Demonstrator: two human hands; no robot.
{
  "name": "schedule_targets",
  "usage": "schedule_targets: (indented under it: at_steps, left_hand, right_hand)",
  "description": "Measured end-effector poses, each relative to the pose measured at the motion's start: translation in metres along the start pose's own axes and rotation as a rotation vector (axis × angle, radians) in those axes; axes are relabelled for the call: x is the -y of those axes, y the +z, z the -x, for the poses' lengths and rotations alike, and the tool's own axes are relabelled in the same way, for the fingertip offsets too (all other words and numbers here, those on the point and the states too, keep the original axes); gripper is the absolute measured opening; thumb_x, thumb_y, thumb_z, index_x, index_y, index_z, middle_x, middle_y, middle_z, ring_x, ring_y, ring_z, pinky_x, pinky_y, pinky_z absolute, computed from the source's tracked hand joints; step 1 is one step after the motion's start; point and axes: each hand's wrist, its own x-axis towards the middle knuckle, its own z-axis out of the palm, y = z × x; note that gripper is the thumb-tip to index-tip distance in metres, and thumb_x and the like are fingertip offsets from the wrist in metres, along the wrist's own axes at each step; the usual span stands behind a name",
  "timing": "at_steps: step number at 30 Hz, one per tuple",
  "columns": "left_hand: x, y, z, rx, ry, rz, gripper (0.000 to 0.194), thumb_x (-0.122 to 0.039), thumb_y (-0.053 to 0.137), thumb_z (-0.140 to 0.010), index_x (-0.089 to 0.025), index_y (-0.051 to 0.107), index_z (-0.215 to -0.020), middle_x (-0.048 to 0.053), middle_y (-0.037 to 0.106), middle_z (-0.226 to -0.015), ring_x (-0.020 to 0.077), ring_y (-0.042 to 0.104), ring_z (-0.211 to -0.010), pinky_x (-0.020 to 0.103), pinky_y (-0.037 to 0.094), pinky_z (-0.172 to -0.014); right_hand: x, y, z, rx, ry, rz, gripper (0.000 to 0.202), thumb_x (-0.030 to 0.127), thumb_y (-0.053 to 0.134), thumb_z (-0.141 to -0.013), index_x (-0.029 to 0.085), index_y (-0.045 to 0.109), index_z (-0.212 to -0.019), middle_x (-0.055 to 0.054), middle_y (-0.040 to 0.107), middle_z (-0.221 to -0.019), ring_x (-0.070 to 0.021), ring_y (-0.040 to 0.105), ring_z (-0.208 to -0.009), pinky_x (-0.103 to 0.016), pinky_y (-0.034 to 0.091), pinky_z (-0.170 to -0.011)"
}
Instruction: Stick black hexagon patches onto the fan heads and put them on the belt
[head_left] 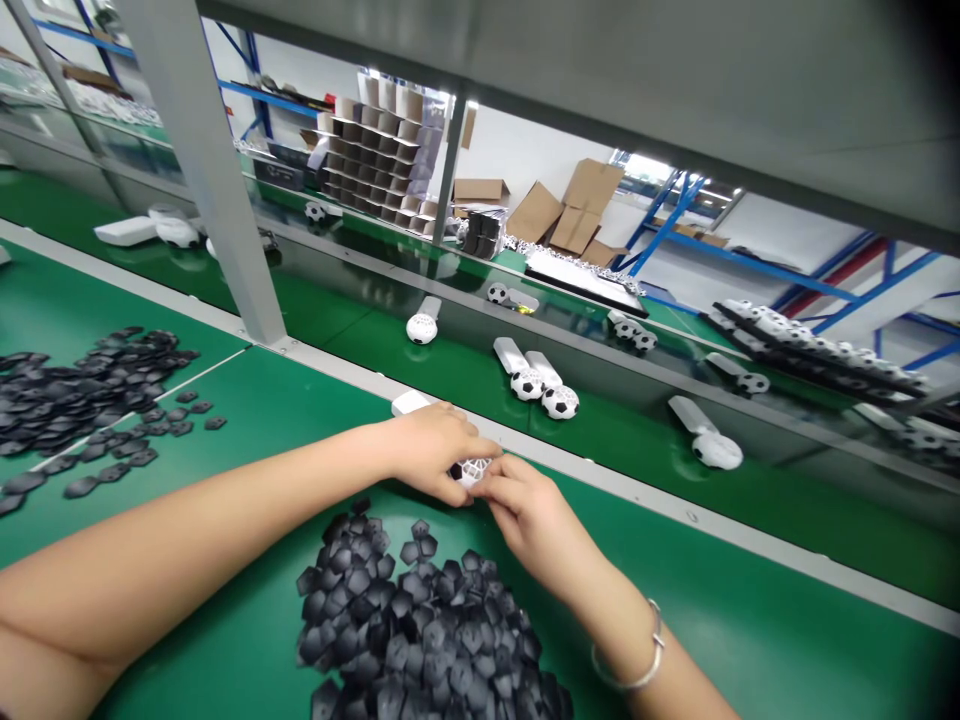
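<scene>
**Small white ball with black patches, between two bare hands**

At the far edge of the near surface (697, 590), beside a pale metal rail (630, 493): a white ball (474, 473), mostly covered by fingers, with net-like white lines and a dark patch in view. Behind the left wrist, a flat white slab (410, 402), perhaps part of the same piece.

Left grip (435, 450) closed over the ball, fingers across the top, thumb on the near side. Right grip (529, 512) with fingertips bent to the ball's right edge — cannot tell whether pinching a part or only pressing.

Probably light, stiff plastic, smooth enough to roll or slip; perhaps fragile along the thin lines. Best held around the sides, or by the slab if joined.

Just nearer, a heap of matte black five-sided tiles (442, 630), thin and hard-looking; farther left, a second black heap (82, 390). On the right wrist, a shiny bangle (658, 650).

Beyond the rail, on a glossy green belt (360, 335), similar balls with flat slabs (545, 390). Farther back — brown cardboard boxes (589, 215) and blue metal racks (757, 262).
</scene>
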Motion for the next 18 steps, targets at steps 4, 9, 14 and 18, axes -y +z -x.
schedule_targets:
  at_steps: [4, 9, 14, 18]
  left_hand:
    - [-0.001, -0.001, -0.001, -0.009, -0.001, 0.025, 0.055, -0.066, 0.057, -0.077, -0.027, 0.057, -0.116, 0.006, 0.067, -0.095, 0.0274, 0.061, -0.091, 0.038, 0.04, -0.085]
    - [0.001, 0.0, -0.003, -0.019, 0.05, 0.065, 0.045, -0.052, 0.059, -0.082, -0.028, 0.056, -0.12, 0.004, 0.068, -0.099, 0.0262, 0.059, -0.097, 0.037, 0.037, -0.089]
    - [0.006, 0.002, -0.002, -0.019, 0.116, 0.1, 0.044, -0.051, 0.056, -0.085, -0.027, 0.056, -0.121, 0.003, 0.067, -0.103, 0.0241, 0.055, -0.102, 0.037, 0.035, -0.093]
    - [0.002, -0.005, 0.001, -0.031, 0.127, 0.056, 0.046, -0.046, 0.059, -0.082, -0.026, 0.055, -0.124, 0.005, 0.065, -0.108, 0.0248, 0.052, -0.104, 0.037, 0.034, -0.095]
  right_hand:
    - [-0.002, 0.004, 0.001, -0.114, 0.086, 0.121, 0.014, 0.008, 0.056, -0.087, 0.018, 0.064, -0.094, -0.005, 0.062, -0.089, -0.0201, 0.057, -0.085, -0.031, 0.046, -0.075]
    - [0.016, -0.007, 0.001, 0.009, 0.236, 0.171, 0.014, 0.004, 0.06, -0.08, 0.017, 0.064, -0.076, -0.003, 0.062, -0.08, -0.0177, 0.057, -0.076, -0.027, 0.043, -0.068]
    - [0.041, -0.005, 0.004, 0.329, 0.256, 0.016, 0.018, 0.008, 0.062, -0.079, 0.021, 0.072, -0.087, -0.003, 0.067, -0.088, -0.0174, 0.06, -0.084, -0.025, 0.044, -0.076]
    - [0.043, 0.005, 0.005, 0.399, 0.239, -0.004, 0.018, 0.009, 0.06, -0.082, 0.021, 0.073, -0.086, -0.004, 0.065, -0.09, -0.0169, 0.058, -0.086, -0.024, 0.043, -0.077]
